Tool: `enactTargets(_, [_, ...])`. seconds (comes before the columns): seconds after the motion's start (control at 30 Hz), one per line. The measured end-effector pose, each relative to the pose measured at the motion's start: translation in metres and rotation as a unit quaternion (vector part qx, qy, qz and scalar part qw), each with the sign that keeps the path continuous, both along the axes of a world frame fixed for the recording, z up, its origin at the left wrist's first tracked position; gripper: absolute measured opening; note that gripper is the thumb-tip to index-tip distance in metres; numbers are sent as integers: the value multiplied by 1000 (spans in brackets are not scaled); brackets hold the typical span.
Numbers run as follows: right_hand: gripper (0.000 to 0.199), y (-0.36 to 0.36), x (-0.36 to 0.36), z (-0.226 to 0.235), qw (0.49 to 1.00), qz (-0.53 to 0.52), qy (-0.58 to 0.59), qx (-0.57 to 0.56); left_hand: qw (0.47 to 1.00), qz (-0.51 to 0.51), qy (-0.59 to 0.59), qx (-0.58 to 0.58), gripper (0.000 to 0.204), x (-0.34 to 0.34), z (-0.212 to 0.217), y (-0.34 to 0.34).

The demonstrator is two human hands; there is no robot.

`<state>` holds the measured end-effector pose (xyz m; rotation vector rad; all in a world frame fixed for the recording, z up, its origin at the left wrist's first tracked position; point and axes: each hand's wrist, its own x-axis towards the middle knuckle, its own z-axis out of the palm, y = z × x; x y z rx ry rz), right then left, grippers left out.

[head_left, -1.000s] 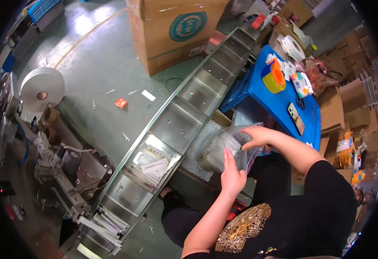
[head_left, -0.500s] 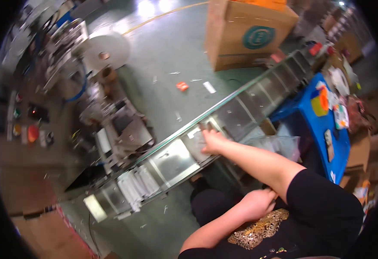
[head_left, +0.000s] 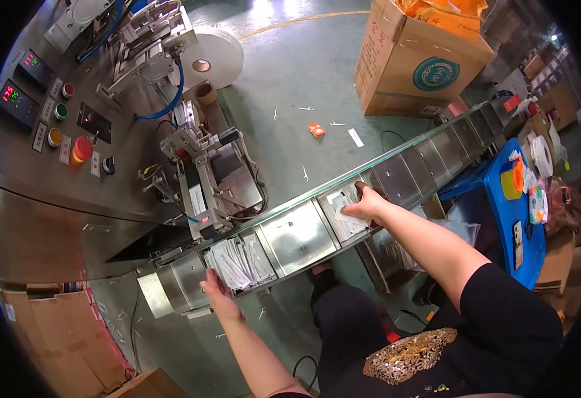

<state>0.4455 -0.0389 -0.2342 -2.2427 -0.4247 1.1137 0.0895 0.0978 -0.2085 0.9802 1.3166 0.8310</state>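
Observation:
Below me a metal conveyor (head_left: 297,237) with divided compartments runs from lower left to upper right. My right hand (head_left: 368,205) is closed on thin white packets (head_left: 351,229) in one compartment, its thumb lying over them and its fingertips toward the far side. A looser heap of white packets (head_left: 240,262) fills another compartment farther left. At the left edge of that heap is my left hand (head_left: 218,296), open, with its fingers extended and nothing visible in it. A bare compartment lies between the two heaps.
A machine with metal arms (head_left: 201,179) and a control panel (head_left: 65,123) stands on the left. Beyond the conveyor are a large carton (head_left: 423,66) and a small orange box (head_left: 316,130) on the floor. A blue stool (head_left: 496,192) holding a phone (head_left: 518,244) is at right.
My left hand has moved from beside my right arm out to the left heap and opened. My right hand remains at its compartment, now on the packets. The view has shifted.

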Motion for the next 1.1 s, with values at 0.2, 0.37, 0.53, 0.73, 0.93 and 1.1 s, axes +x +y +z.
enactTargets(0.2, [93, 4, -12, -1, 997, -74, -16, 33, 990, -40, -123, -51, 83, 14, -12, 8])
enactTargets(0.37, [91, 5, -12, -6, 994, -39, 41, 90, 992, 69, -95, 52, 77, 29, 11, -25])
enactTargets(0.53, [81, 10, -16, -17, 986, 8, 141, 85, 976, 70, 74, 194, 53, 0, -1, -44])
enactTargets(0.73, [55, 14, -20, -10, 945, -100, 290, 116, 865, -26, 314, 390, 31, 4, 6, -65])
enactTargets(0.93, [75, 22, -33, 9, 938, -10, 293, 185, 866, 39, 311, 391, 33, -4, 1, -19])
enactTargets(1.1, [75, 13, -29, -8, 954, -69, 236, 169, 814, -119, 424, 379, 34, -24, -5, 30])
